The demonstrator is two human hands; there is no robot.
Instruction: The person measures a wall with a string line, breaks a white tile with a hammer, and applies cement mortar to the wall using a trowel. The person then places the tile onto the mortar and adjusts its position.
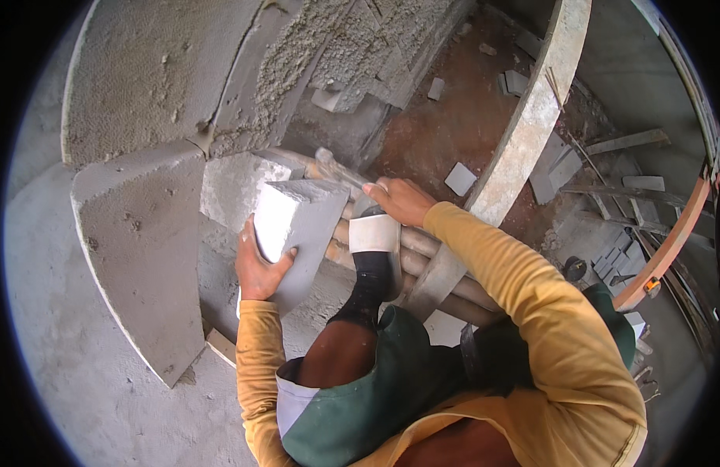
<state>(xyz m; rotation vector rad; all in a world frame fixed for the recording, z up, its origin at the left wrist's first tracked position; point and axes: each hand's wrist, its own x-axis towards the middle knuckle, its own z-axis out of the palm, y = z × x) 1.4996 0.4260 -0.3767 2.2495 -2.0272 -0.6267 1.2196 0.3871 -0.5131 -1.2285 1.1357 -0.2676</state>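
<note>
My left hand (262,261) is closed around the left side of a lightweight concrete block (313,222), its thumb on the near face. The block stands tilted, one face bright white and the other grey. To its right, my right hand (402,201) is closed on a short, grey-smeared tool (340,173) with a knobbed end; its exact kind is unclear. Below that hand, my foot in a black sock (373,276) and a white-strapped sandal (374,233) rests on round poles (418,253). Another block (235,187) sits behind the held one.
Large grey slabs (138,249) rise in curved steps on the left. A pale plank (531,117) runs upward at right. Far below, the reddish floor (437,132) carries broken block pieces (460,179). An orange-brown curved bar (663,245) stands at far right.
</note>
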